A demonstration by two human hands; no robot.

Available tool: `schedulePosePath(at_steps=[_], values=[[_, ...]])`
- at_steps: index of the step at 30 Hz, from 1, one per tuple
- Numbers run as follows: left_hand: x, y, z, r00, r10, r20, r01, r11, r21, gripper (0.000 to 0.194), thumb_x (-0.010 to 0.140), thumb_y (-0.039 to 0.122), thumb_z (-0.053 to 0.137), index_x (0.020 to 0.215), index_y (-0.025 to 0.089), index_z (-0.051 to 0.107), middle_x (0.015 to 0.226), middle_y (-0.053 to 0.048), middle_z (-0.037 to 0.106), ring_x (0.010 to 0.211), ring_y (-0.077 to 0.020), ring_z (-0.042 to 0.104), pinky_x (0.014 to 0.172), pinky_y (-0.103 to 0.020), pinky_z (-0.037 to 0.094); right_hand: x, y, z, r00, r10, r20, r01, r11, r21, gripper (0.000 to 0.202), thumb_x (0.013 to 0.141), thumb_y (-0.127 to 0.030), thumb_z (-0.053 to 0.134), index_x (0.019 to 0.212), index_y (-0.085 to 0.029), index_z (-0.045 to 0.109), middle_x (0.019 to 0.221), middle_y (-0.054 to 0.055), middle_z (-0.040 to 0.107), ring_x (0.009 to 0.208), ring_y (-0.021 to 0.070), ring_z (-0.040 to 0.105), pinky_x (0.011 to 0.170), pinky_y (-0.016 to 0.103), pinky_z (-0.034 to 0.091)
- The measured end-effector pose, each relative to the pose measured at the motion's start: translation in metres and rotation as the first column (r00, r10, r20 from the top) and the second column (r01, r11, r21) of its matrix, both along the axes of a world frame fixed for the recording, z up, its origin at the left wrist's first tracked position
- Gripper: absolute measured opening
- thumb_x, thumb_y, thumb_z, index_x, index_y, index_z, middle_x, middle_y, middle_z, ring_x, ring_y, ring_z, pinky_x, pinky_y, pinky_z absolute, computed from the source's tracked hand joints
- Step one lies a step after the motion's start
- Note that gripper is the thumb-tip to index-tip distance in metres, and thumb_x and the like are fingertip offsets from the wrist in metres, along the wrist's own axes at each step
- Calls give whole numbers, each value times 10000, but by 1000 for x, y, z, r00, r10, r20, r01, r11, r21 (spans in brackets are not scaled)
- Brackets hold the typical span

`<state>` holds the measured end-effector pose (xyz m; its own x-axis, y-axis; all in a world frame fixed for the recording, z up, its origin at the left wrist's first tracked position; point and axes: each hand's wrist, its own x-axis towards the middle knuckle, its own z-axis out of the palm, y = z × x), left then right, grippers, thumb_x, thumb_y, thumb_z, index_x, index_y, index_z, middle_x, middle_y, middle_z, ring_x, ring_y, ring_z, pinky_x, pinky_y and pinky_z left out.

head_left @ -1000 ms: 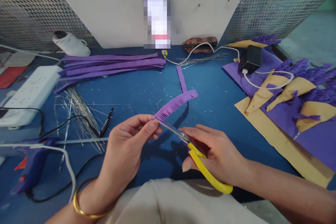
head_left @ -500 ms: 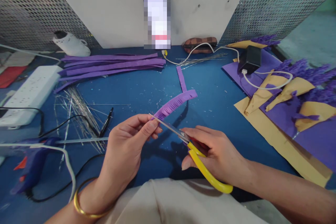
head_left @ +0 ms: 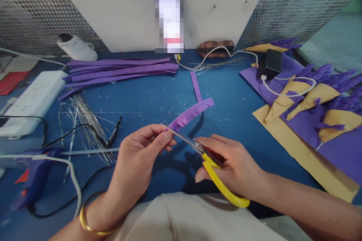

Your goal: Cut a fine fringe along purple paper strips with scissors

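Note:
Between the thumb and fingers of my left hand [head_left: 144, 152] is the near end of a purple paper strip [head_left: 192, 115], its edge cut into a row of fine slits. The strip slants up to the right, away from me. My right hand [head_left: 229, 162] grips yellow-handled scissors [head_left: 223, 188]. Their blades point up to the left and lie at the strip's end, close by my left fingertips. Whether the blades are fully closed I cannot tell. A narrower purple piece [head_left: 195, 86] lies on the table behind the strip.
Purple strips [head_left: 124, 69] lie at the back left, near a white power strip [head_left: 36, 99]. Thin wires [head_left: 90, 120] and a blue glue gun [head_left: 39, 177] are at left. Paper-wrapped purple flowers [head_left: 308, 98] lie at right by a black charger [head_left: 269, 64]. A phone [head_left: 169, 22] stands behind.
My left hand and the purple strip have shifted slightly to the right along the scissor blades. My right hand has hardly moved.

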<state>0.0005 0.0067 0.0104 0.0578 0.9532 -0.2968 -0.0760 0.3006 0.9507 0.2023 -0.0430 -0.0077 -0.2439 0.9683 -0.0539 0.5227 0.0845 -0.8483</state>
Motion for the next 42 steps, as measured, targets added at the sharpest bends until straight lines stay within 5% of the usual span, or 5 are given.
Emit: schedulePosePath(at_steps=[9,17,42], values=[[2,1,-1,999,9,31,-8,1000,-23,79,712,253,820,703,198,763,607,28,715,564,-78,598,551,-138,459,0,1,0,999,18,-46,-20,999,-38,503,788,-637,716,1037,-200,727,693,-25,520,600,131,468,541,250,385],[1,1,4,998,12,63,-9,998,-57,95,722,259,808,708,179,760,597,17,703,547,-72,582,536,-139,442,-1,5,-1,944,57,-326,-109,983,-145,487,785,-631,722,745,-148,676,674,-41,497,596,94,383,528,220,342],[-1,0,2,998,41,46,-41,999,-2,67,710,249,827,718,204,779,610,29,711,570,-73,602,553,-129,462,3,-1,-1,997,24,69,-31,995,99,660,783,-596,746,1253,-139,668,814,15,585,565,115,476,529,255,415]])
